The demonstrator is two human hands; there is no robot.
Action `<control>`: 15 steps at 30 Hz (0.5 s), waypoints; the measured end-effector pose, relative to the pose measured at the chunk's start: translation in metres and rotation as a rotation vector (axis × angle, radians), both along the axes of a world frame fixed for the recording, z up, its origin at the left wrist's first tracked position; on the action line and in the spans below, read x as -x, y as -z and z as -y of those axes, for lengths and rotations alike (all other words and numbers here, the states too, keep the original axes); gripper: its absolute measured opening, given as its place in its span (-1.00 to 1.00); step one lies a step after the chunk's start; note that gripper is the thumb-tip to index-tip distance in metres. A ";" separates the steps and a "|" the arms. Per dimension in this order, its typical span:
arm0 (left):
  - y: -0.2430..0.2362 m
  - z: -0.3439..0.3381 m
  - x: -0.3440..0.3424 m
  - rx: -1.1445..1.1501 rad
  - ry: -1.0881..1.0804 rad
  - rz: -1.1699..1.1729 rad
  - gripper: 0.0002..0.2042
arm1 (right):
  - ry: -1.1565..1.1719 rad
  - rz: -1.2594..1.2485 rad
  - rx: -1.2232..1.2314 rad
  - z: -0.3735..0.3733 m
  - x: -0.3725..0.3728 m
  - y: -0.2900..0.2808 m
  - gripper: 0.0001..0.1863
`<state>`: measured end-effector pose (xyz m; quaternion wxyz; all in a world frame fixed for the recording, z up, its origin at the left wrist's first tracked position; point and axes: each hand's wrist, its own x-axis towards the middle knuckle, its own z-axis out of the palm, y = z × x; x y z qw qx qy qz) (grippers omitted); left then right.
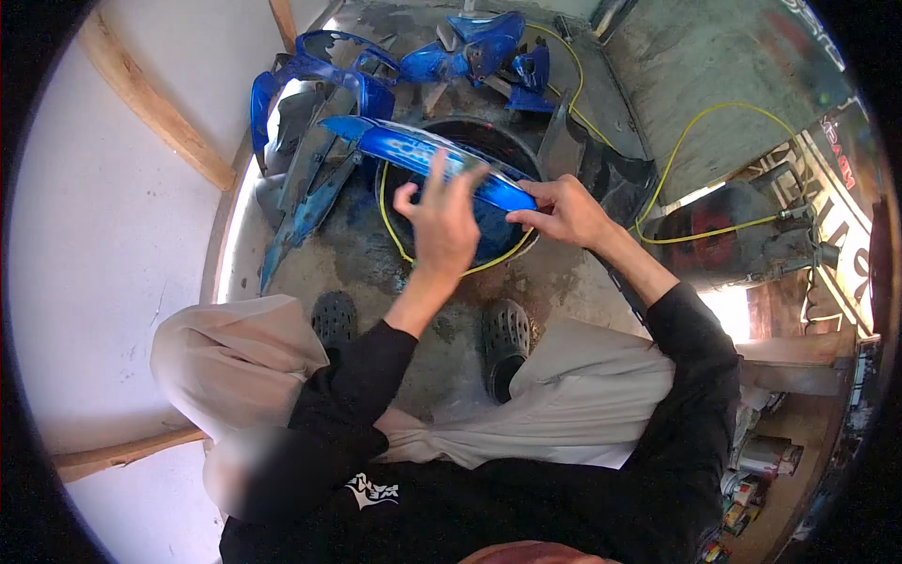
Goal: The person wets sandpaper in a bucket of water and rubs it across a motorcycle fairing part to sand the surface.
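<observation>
A long, narrow blue fairing panel (399, 148) with pale, worn patches is held at a slant above a round black tub (442, 129). My right hand (568, 214) pinches its right end between thumb and fingers. Over the middle of the panel is my left hand (442, 226), its fingers spread and slightly blurred by motion. The fingertips are at the panel's surface; whether they press on it I cannot tell. A small dark patch beside them is too blurred to name. The tub's inside looks dark and wet, partly hidden by the panel and hands.
More blue fairing parts (479, 47) lie behind the tub, with a blue frame-shaped cover (324, 66) at the far left. A yellow hose (672, 169) loops across the floor to a dark tank (714, 226) on the right. Cans (766, 456) stand at the lower right.
</observation>
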<state>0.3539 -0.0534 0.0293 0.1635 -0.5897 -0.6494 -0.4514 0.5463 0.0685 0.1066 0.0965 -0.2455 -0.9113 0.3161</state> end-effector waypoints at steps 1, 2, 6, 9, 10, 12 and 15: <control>0.002 -0.005 0.017 -0.021 -0.074 0.003 -0.73 | -0.002 -0.006 -0.016 0.001 0.003 0.000 -0.62; 0.005 -0.005 0.026 0.023 -0.063 0.090 -0.76 | -0.003 -0.012 -0.032 0.002 0.005 0.001 -0.63; 0.009 0.010 -0.032 -0.050 0.141 0.140 -0.70 | -0.034 0.008 -0.036 -0.008 0.002 0.006 -0.65; 0.007 0.011 -0.029 -0.036 0.125 0.113 -0.68 | -0.019 0.016 -0.030 -0.005 0.001 -0.004 -0.56; 0.007 0.006 -0.011 -0.032 0.069 0.090 -0.68 | -0.019 0.015 -0.030 -0.004 0.001 -0.003 -0.56; 0.016 -0.003 0.024 -0.029 -0.118 0.084 -0.71 | 0.022 -0.029 -0.001 -0.003 0.004 0.001 -0.51; 0.020 -0.006 0.008 -0.049 -0.024 0.149 -0.71 | -0.038 -0.032 -0.003 -0.008 0.000 0.012 -0.46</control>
